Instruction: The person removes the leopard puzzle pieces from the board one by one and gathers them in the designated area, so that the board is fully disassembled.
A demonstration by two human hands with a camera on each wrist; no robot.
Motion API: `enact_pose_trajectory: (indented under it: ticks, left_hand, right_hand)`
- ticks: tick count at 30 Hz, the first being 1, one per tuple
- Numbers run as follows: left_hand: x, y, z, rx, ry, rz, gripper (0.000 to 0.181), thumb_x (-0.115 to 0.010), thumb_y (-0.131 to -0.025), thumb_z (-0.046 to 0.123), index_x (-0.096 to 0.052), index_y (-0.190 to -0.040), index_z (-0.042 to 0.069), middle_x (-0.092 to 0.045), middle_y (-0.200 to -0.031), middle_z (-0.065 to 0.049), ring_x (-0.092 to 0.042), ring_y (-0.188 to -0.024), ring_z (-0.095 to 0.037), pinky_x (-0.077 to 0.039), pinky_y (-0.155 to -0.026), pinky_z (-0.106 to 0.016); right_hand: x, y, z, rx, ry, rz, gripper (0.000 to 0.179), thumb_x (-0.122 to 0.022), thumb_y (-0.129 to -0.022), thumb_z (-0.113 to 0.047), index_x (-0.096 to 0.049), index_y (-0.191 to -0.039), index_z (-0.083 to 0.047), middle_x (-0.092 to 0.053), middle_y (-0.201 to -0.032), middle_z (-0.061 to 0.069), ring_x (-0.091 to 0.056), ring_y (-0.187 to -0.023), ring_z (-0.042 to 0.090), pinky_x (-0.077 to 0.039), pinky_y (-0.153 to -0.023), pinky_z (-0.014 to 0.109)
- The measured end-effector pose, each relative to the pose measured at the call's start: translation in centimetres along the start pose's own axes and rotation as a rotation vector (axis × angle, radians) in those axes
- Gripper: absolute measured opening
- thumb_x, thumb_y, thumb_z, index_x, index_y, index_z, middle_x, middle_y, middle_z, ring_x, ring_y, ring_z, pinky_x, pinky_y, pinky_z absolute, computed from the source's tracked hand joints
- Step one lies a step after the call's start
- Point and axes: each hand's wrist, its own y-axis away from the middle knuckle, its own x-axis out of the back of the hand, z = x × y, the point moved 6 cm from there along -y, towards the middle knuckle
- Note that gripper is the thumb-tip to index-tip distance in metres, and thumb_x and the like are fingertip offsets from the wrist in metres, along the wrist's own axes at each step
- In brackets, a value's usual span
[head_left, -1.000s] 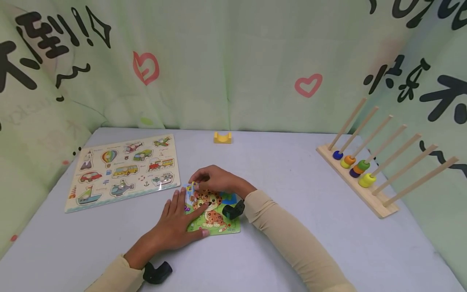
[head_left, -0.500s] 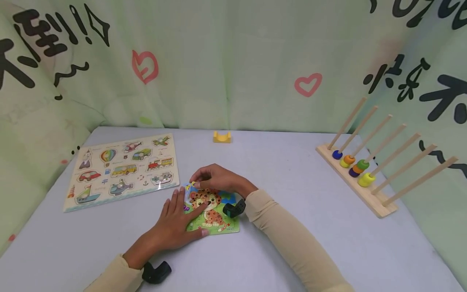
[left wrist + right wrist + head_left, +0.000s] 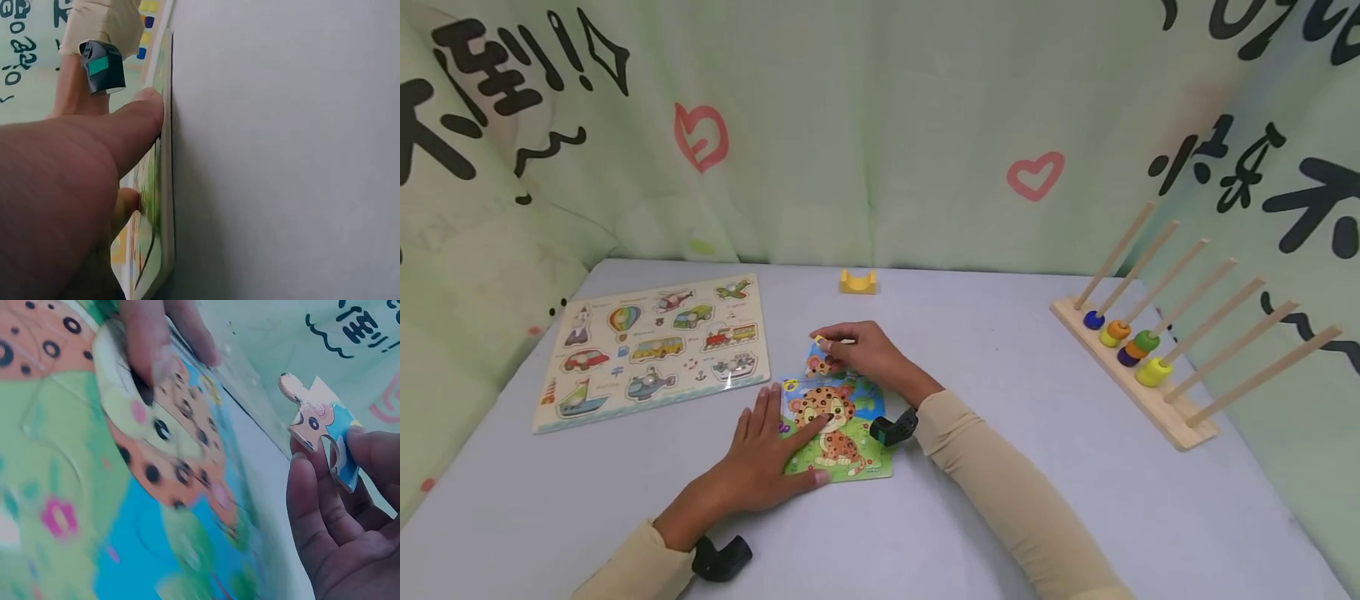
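A small jigsaw puzzle (image 3: 840, 450) with a spotted leopard on green and blue lies flat on the white table. My left hand (image 3: 760, 462) rests on its left side, fingers spread; in the left wrist view the thumb (image 3: 140, 122) lies at the board's edge. Just beyond the puzzle's far edge, my right hand (image 3: 874, 352) holds a puzzle piece (image 3: 322, 422), raised off the board. The right wrist view shows the thumb and fingers pinching this piece, which bears spotted orange and blue print and has rounded knobs.
A larger vehicle puzzle board (image 3: 655, 354) lies at the left. On the right stands a wooden peg rack (image 3: 1138, 379) with several coloured beads. A yellow arched block (image 3: 857, 282) sits near the table's far edge, before a green curtain (image 3: 865, 133).
My right hand has lifted the puzzle piece from the board's upper left corner and moved it away and slightly right. The left hand stays in place on the puzzle.
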Motion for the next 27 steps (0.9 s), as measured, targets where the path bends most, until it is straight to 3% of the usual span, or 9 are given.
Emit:
enact_pose_trajectory:
  ticks: [8,12,15,20,24,27]
  left_hand:
    - [0.0,-0.3,1.3,-0.025,0.024,-0.004,0.084,-0.057,-0.091,0.058,-0.024,-0.156,0.016,0.008,-0.157,-0.028,0.013,-0.143,-0.043,-0.001,-0.11,-0.063]
    - [0.3,-0.9,2.0,-0.029,0.041,0.015,0.079,-0.053,-0.094,0.056,-0.023,-0.156,0.017,0.011,-0.156,-0.031,0.015,-0.143,-0.044,0.0,-0.109,-0.065]
    - [0.2,-1.5,2.2,-0.015,0.074,-0.009,0.075,-0.053,-0.095,0.056,-0.028,-0.155,0.02,0.011,-0.155,-0.033,0.017,-0.142,-0.045,0.001,-0.108,-0.066]
    - [-0.4,-1.8,2.1,0.022,0.021,-0.067,0.072,-0.055,-0.093,0.057,-0.033,-0.153,0.026,0.009,-0.155,-0.033,0.019,-0.141,-0.046,-0.001,-0.108,-0.065]
    - [-0.6,-1.7,2.0,0.06,-0.012,-0.075,0.073,-0.057,-0.089,0.062,-0.034,-0.152,0.032,0.011,-0.155,-0.033,0.022,-0.14,-0.046,-0.006,-0.11,-0.063]
    - [-0.5,-1.7,2.0,0.074,0.001,-0.074,0.074,-0.058,-0.088,0.064,-0.034,-0.152,0.034,0.013,-0.155,-0.032,0.022,-0.14,-0.045,-0.008,-0.11,-0.063]
  right_hand:
    - [4.9,1.3,-0.3,-0.012,0.077,0.13,0.024,-0.062,-0.097,-0.012,-0.068,-0.118,-0.003,-0.066,-0.099,0.011,-0.063,-0.08,0.019,-0.055,-0.075,0.034]
    - [6.7,2.0,0.1,-0.027,0.142,0.145,0.024,-0.062,-0.097,-0.011,-0.068,-0.118,-0.003,-0.066,-0.102,0.012,-0.063,-0.081,0.018,-0.055,-0.076,0.033]
    - [7.7,2.3,0.7,-0.041,0.203,0.148,0.024,-0.061,-0.097,-0.01,-0.069,-0.119,-0.003,-0.067,-0.102,0.011,-0.063,-0.082,0.017,-0.053,-0.075,0.03]
    - [8.8,2.8,1.3,-0.072,0.314,0.114,0.025,-0.058,-0.098,-0.009,-0.069,-0.121,-0.005,-0.067,-0.103,0.008,-0.061,-0.08,0.015,-0.051,-0.072,0.028]
    - [10.0,2.9,1.6,-0.106,0.373,0.118,0.024,-0.058,-0.098,-0.011,-0.07,-0.119,-0.008,-0.066,-0.103,0.007,-0.059,-0.078,0.017,-0.05,-0.07,0.029]
    - [11.1,2.8,1.8,-0.134,0.429,0.135,0.023,-0.059,-0.098,-0.013,-0.071,-0.118,-0.01,-0.066,-0.107,0.006,-0.056,-0.086,0.019,-0.046,-0.076,0.031]
